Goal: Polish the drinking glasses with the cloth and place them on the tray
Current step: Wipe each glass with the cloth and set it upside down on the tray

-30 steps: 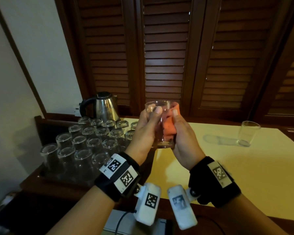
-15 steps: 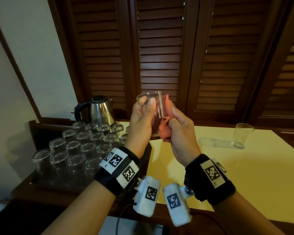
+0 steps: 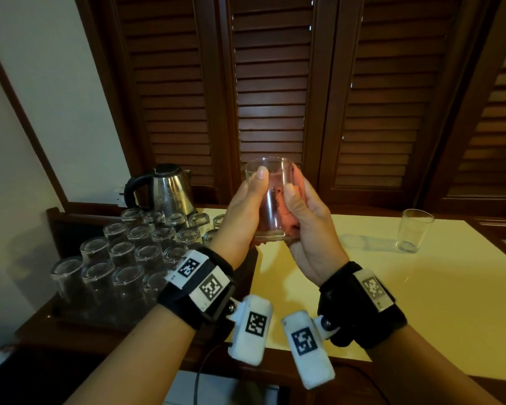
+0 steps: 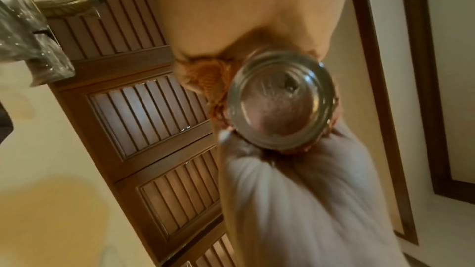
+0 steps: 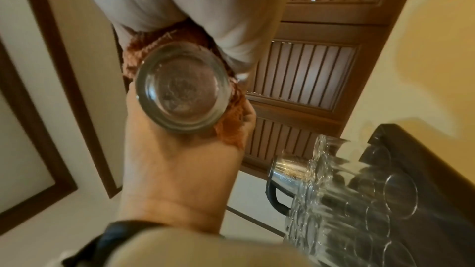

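I hold a clear drinking glass (image 3: 270, 200) upright above the table's near left corner. My left hand (image 3: 246, 209) grips its left side, thumb near the rim. My right hand (image 3: 306, 217) wraps an orange cloth (image 3: 294, 194) round the glass's right and far side, thumb on the front wall. The wrist views look up at the glass's base (image 4: 280, 105) (image 5: 181, 88), with cloth (image 4: 205, 76) (image 5: 231, 127) bunched beside it. A dark wooden tray (image 3: 56, 229) at the left carries several upturned glasses (image 3: 123, 258). One more glass (image 3: 412, 230) stands upright on the table at the right.
A steel kettle (image 3: 165, 185) stands behind the tray by the wall. The cream table top (image 3: 392, 302) stretches to the right under my right forearm. Dark louvred shutters (image 3: 272, 97) close off the back. A cable (image 3: 202, 372) hangs below the table's near edge.
The cloth has slid from the near right side of the glass round to its far right side under my right hand. My left hand keeps its grip.
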A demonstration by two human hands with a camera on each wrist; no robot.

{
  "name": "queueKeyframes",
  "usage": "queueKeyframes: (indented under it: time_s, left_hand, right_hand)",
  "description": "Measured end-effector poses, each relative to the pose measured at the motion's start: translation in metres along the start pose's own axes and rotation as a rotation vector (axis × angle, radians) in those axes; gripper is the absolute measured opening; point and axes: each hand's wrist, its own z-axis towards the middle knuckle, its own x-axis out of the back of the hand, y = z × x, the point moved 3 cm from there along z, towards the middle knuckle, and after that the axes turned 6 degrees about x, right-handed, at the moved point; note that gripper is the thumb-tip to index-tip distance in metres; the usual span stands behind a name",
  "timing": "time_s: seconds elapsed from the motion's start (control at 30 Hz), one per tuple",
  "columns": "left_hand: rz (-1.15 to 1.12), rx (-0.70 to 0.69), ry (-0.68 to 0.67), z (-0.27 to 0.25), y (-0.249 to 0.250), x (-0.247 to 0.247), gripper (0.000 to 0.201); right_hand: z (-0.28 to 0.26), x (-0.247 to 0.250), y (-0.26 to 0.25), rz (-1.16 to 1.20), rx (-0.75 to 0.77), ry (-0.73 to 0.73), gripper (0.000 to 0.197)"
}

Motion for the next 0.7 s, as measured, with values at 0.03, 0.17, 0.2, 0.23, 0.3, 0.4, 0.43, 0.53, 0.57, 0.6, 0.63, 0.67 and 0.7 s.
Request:
queueKeyframes:
  time_s: [0.03, 0.17, 0.2, 0.23, 0.3, 0.4, 0.43, 0.53, 0.57, 0.6, 0.63, 0.67, 0.7]
  left_hand:
    - [0.016, 0.007, 0.014, 0.000, 0.002, -0.001, 0.048]
    - [0.034, -0.060, 0.153, 0.000, 0.007, -0.004, 0.055]
    - [0.033, -0.083, 0.169, -0.001, 0.008, -0.005, 0.059]
    - [0.025, -0.093, 0.172, -0.002, 0.008, -0.005, 0.063]
    - [-0.014, -0.111, 0.154, -0.004, 0.009, -0.005, 0.055]
    - [-0.093, -0.060, 0.049, -0.006, 0.006, -0.003, 0.037]
    - [-0.095, -0.022, 0.014, -0.006, 0.003, -0.002, 0.044]
    - [-0.055, 0.016, 0.024, -0.006, 0.003, 0.001, 0.066]
    - [-0.051, 0.018, 0.060, -0.006, 0.003, 0.001, 0.064]
    - [-0.046, 0.007, 0.091, -0.005, 0.004, 0.001, 0.054]
    - [-0.035, -0.007, 0.101, -0.005, 0.004, 0.000, 0.043]
    - [-0.030, -0.026, 0.104, -0.006, 0.005, -0.001, 0.037]
    - [-0.032, -0.050, 0.104, -0.007, 0.005, -0.001, 0.035]
  right_hand:
    - [0.000, 0.001, 0.000, -0.002, 0.001, 0.008, 0.058]
    - [0.002, -0.005, -0.004, -0.196, 0.091, -0.029, 0.043]
    - [0.002, -0.007, -0.006, -0.223, 0.102, -0.050, 0.039]
    - [0.002, -0.008, -0.006, -0.228, 0.104, -0.064, 0.038]
    - [0.002, -0.007, -0.006, -0.189, 0.087, -0.056, 0.040]
    - [0.001, -0.002, -0.001, -0.043, 0.007, -0.001, 0.045]
    - [0.000, -0.001, 0.000, 0.001, -0.026, 0.012, 0.048]
    - [0.000, 0.003, 0.002, -0.013, -0.038, 0.043, 0.048]
    - [0.000, 0.003, 0.002, -0.072, -0.019, 0.040, 0.048]
    - [0.001, 0.002, 0.003, -0.143, 0.004, 0.027, 0.049]
    - [0.001, 0.001, 0.005, -0.211, 0.026, 0.006, 0.052]
    - [0.001, 0.000, 0.006, -0.255, 0.040, -0.008, 0.054]
    - [0.001, -0.001, 0.007, -0.264, 0.043, -0.015, 0.056]
